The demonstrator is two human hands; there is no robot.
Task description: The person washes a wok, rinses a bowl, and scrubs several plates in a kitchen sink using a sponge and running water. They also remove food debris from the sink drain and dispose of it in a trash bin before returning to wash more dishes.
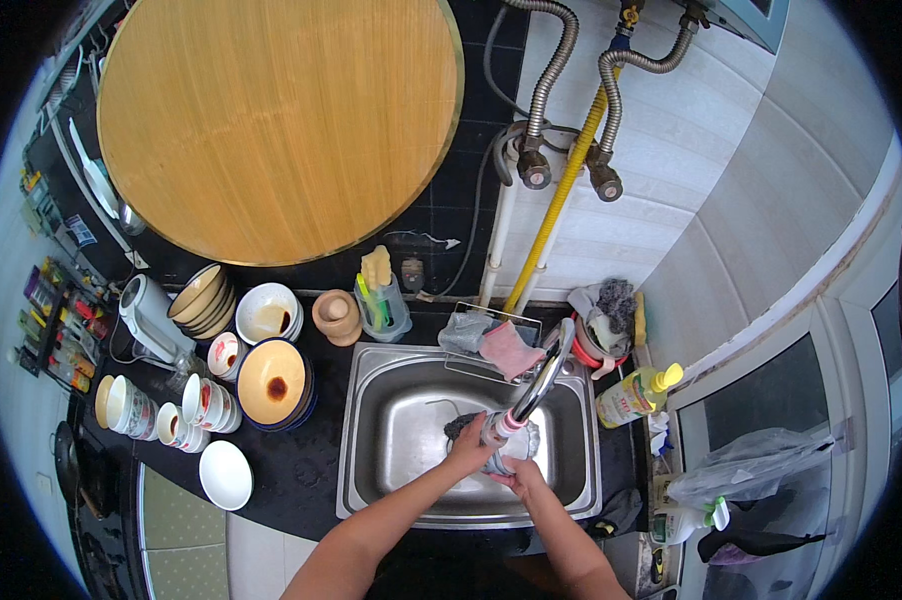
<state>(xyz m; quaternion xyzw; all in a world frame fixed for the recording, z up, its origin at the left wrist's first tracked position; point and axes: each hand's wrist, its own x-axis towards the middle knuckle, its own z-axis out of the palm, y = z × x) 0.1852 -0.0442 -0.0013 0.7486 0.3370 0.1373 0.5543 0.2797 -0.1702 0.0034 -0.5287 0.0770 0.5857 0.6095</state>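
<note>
Both of my hands are inside the steel sink (381, 470), beneath the tap (543, 385) with its pale pink-and-white nozzle. My left hand (468, 452) is closed at the left of a greyish, shiny thing (499, 463) whose kind I cannot make out. From the lower right, my right hand (520, 478) curls its fingers against the same thing. A dark, fuzzy scouring pad (457, 428) shows just beyond the left hand; whether that hand touches it is unclear. The tap's nozzle and running water partly hide the space between the hands.
Left of the sink stand stacked bowls (271, 375), a white bowl (226, 475) and several cups (131, 408). A wire rack with a pink cloth (511, 348) spans the sink's back edge. A yellow-capped bottle (633, 395) stands at right. A large round wooden board (281, 120) leans behind.
</note>
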